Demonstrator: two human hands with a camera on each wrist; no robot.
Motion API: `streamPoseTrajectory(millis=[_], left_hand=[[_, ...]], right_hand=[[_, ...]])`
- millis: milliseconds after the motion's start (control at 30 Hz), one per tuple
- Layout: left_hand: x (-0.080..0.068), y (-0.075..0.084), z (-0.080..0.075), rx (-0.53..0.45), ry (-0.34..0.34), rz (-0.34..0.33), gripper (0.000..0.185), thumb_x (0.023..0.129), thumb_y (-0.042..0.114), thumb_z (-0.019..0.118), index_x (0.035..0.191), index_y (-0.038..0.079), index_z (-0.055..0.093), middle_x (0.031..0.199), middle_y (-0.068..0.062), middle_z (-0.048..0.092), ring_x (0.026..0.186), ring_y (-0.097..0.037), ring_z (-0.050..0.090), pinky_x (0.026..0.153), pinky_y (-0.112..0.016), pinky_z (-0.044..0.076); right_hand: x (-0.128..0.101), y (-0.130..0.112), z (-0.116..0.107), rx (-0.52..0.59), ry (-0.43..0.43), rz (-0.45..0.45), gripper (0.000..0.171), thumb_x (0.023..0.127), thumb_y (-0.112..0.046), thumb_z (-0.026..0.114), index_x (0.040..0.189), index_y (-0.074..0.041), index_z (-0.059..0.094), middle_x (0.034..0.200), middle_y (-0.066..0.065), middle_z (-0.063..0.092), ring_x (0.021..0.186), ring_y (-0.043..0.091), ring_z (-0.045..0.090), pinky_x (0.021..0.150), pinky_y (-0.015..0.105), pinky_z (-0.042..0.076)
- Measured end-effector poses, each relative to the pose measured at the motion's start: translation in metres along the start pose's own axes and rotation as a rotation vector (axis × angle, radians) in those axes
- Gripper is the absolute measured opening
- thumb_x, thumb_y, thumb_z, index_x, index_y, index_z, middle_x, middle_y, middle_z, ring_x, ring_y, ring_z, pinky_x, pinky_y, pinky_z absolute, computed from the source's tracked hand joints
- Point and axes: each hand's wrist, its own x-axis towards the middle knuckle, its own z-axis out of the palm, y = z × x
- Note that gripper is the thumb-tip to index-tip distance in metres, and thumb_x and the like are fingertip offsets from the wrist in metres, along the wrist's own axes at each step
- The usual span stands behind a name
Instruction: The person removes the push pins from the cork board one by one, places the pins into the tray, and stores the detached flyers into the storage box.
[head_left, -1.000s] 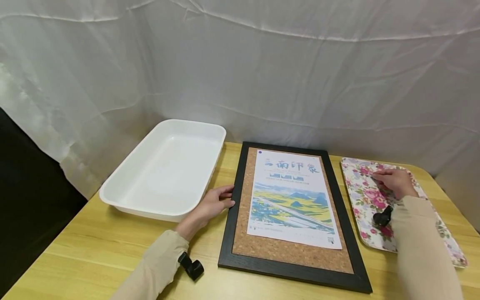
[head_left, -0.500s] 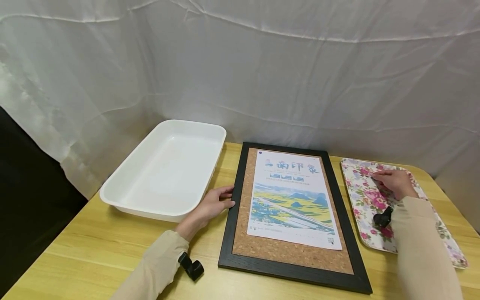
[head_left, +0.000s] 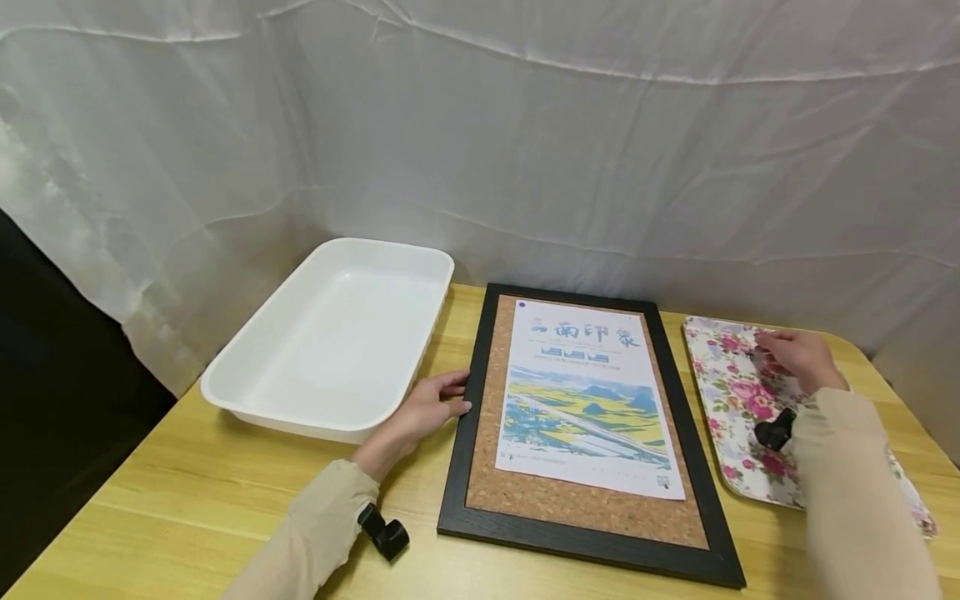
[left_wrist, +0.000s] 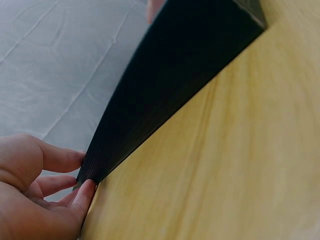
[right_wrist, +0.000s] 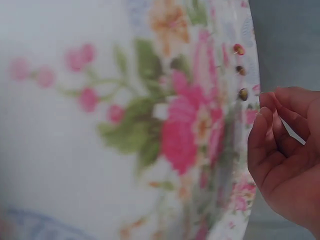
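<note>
A black-framed cork board (head_left: 585,550) lies flat on the wooden table with a landscape poster (head_left: 585,400) on it. My left hand (head_left: 459,396) rests on the table, its relaxed fingers touching the frame's left edge (left_wrist: 175,75); the fingertips (left_wrist: 87,187) meet the dark wood. My right hand (head_left: 772,343) hovers over the far end of a floral tray (head_left: 731,400). Its fingers are curled with the tips pinched together (right_wrist: 265,107), and nothing shows between them. Three small pushpins (right_wrist: 243,93) lie on the tray (right_wrist: 75,150) just beside those fingertips.
An empty white plastic tub (head_left: 300,417) stands left of the board, close to my left hand. A white cloth backdrop (head_left: 525,150) hangs close behind everything. Bare table (head_left: 187,500) shows at the front left, with a dark gap beyond its left edge.
My right hand has lifted a little and moved toward the far end of the floral tray. The left hand, board and tub have not moved.
</note>
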Motion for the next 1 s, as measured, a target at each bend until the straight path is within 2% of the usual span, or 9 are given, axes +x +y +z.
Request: streamPoseTrajectory(millis=[100,167,333,433,533,667,733,933,1000], left_hand=[[0.000,0.001,0.000,0.002,0.008,-0.003,0.055,0.093,-0.002,0.060,0.145,0.000,0.041,0.130,-0.019,0.054,0.119,-0.033,0.052,0.094,-0.040,0.047],[-0.001,0.002,0.000,0.000,0.012,-0.007,0.056,0.093,-0.001,0.060,0.145,0.001,0.041,0.130,-0.019,0.054,0.120,-0.033,0.051,0.095,-0.041,0.047],[-0.001,0.002,0.000,0.008,0.012,0.001,0.055,0.092,-0.002,0.060,0.145,-0.001,0.042,0.129,-0.019,0.054,0.120,-0.033,0.051,0.094,-0.041,0.047],[-0.001,0.000,0.001,0.005,0.012,0.004,0.055,0.093,-0.002,0.060,0.145,-0.001,0.042,0.129,-0.018,0.054,0.120,-0.032,0.051,0.094,-0.040,0.047],[0.000,-0.001,0.001,0.004,0.003,0.013,0.055,0.093,-0.002,0.060,0.145,-0.002,0.041,0.129,-0.018,0.054,0.120,-0.033,0.051,0.094,-0.040,0.048],[-0.001,-0.001,0.001,0.002,0.000,0.019,0.055,0.093,-0.002,0.059,0.145,-0.002,0.041,0.129,-0.018,0.054,0.120,-0.033,0.051,0.093,-0.039,0.048],[-0.001,-0.001,0.001,0.002,0.002,0.019,0.055,0.093,-0.002,0.059,0.145,-0.002,0.041,0.129,-0.018,0.054,0.119,-0.033,0.051,0.093,-0.039,0.048],[-0.002,0.000,0.000,0.005,0.009,0.015,0.055,0.093,-0.002,0.060,0.144,-0.001,0.042,0.129,-0.019,0.054,0.119,-0.033,0.051,0.093,-0.039,0.048],[-0.003,0.001,-0.001,0.004,0.013,0.010,0.055,0.093,-0.002,0.059,0.145,-0.001,0.042,0.129,-0.019,0.054,0.119,-0.032,0.051,0.093,-0.040,0.048]], right_hand=[[0.002,-0.008,-0.003,-0.022,-0.003,-0.068,0.060,0.101,-0.034,0.047,0.130,0.019,0.046,0.104,0.015,0.062,0.077,0.006,0.057,0.067,0.027,0.055],[0.003,-0.014,-0.003,-0.025,-0.015,-0.106,0.061,0.101,-0.034,0.046,0.130,0.019,0.046,0.112,0.024,0.059,0.084,0.012,0.058,0.071,0.028,0.055],[0.006,-0.038,0.001,-0.051,-0.019,-0.168,0.056,0.102,-0.033,0.045,0.130,0.016,0.049,0.120,0.032,0.054,0.095,0.026,0.057,0.073,0.028,0.054],[0.004,-0.057,0.006,-0.107,-0.054,-0.232,0.055,0.103,-0.030,0.043,0.130,0.017,0.047,0.119,0.034,0.053,0.088,0.017,0.059,0.071,0.024,0.053],[0.004,-0.076,0.012,-0.137,-0.091,-0.265,0.053,0.103,-0.029,0.044,0.129,0.017,0.048,0.111,0.029,0.059,0.078,0.002,0.057,0.068,0.020,0.052],[0.006,-0.101,0.022,-0.140,-0.131,-0.295,0.052,0.103,-0.028,0.047,0.130,0.016,0.048,0.109,0.023,0.061,0.074,-0.002,0.055,0.066,0.018,0.051],[0.006,-0.113,0.028,-0.141,-0.142,-0.310,0.052,0.102,-0.029,0.049,0.129,0.015,0.050,0.109,0.024,0.061,0.075,0.001,0.056,0.065,0.019,0.050],[0.006,-0.147,0.052,-0.201,-0.136,-0.362,0.040,0.099,-0.024,0.056,0.120,0.010,0.060,0.100,0.022,0.062,0.084,0.031,0.057,0.064,0.028,0.049],[0.007,-0.157,0.062,-0.211,-0.133,-0.371,0.036,0.098,-0.021,0.057,0.118,0.009,0.062,0.099,0.022,0.063,0.087,0.035,0.057,0.066,0.030,0.049]])
